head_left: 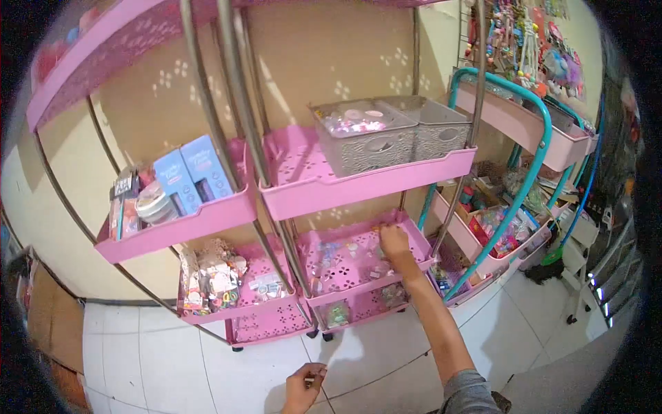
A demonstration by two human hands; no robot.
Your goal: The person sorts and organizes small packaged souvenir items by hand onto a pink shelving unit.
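Two grey baskets (365,157) above; right hand (394,241) in pink tray (358,286); left hand (302,390) lower; both hands' fingers: can't tell.

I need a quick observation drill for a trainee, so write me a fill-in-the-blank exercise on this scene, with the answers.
1. The person's ____ (left or right) hand is at a pink tray.
2. The upright boxes beside the round white container are ____ (colour).
3. The number of grey baskets on the upper tray is ____.
4. The curved tube of the cart at the right of the picture is ____ (colour).

Missing words: right; blue; two; turquoise.
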